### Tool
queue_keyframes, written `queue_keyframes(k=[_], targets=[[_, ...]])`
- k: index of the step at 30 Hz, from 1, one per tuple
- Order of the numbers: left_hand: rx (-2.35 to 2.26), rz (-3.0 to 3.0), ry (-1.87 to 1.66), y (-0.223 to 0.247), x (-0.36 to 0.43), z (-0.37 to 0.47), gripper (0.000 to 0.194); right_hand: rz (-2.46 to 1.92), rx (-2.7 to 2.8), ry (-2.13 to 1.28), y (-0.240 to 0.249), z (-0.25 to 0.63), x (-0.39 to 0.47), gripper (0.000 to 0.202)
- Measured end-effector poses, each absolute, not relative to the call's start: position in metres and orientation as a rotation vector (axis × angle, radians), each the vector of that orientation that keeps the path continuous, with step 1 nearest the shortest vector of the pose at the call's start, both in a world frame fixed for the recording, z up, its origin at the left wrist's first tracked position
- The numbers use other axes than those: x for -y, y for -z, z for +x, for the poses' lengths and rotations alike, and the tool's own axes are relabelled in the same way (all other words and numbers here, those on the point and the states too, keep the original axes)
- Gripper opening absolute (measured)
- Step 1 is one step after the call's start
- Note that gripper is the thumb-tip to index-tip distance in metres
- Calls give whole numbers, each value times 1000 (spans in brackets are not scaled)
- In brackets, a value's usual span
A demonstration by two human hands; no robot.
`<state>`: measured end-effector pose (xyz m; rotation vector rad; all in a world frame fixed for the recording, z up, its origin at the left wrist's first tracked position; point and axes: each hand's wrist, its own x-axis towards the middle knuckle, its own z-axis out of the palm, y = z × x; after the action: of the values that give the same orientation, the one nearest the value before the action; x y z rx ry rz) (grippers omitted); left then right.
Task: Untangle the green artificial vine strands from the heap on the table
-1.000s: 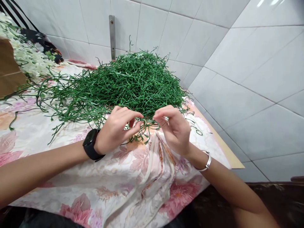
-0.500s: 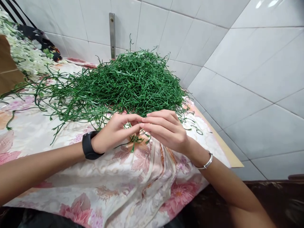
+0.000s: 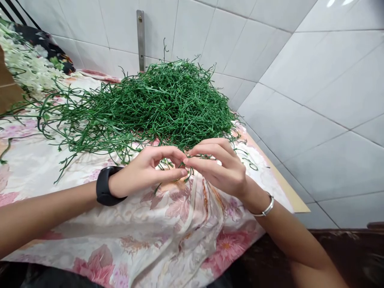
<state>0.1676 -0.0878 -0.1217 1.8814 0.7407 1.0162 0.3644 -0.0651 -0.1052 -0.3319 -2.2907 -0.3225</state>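
Observation:
A large tangled heap of thin green plastic stems lies on the floral cloth. Just in front of it my two hands meet at the fingertips. My left hand, with a black band at its wrist, curves its fingers around a few green stems. My right hand, with a silver bangle at its wrist, pinches green stems between thumb and fingers. Small stem ends hang below the fingertips. Part of what the fingers hold is hidden behind them.
White artificial flowers lie at the far left beside a brown cardboard piece. Behind the heap stands a tiled wall with a metal strip. A board edge shows along the right side.
The left thumb has moved away from the left fingers, widening the gap between them. Green stems now show between the right fingers. The view has shifted slightly.

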Motion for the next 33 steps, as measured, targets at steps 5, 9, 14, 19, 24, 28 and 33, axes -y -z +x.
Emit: queue_keyframes(k=[5, 9, 14, 19, 24, 28, 33], targets=[[-717, 1801, -982, 119, 91, 167, 11, -248, 2376, 529, 105, 371, 63, 20], [-723, 1811, -1015, 116, 92, 168, 14, -214, 2371, 633, 105, 371, 64, 15], [-790, 1964, -1092, 113, 94, 167, 11, -260, 2340, 512, 105, 365, 68, 19], [-820, 2153, -1211, 111, 97, 164, 8, -393, 2313, 110, 107, 358, 74, 15], [-861, 2347, -1235, 109, 93, 161, 5, -476, 2321, -126, 108, 354, 78, 10], [-773, 2152, -1108, 111, 90, 163, 6, -447, 2334, -46, 110, 354, 77, 15], [-741, 1914, -1123, 115, 94, 167, 5, -428, 2330, 77, 112, 353, 76, 15]])
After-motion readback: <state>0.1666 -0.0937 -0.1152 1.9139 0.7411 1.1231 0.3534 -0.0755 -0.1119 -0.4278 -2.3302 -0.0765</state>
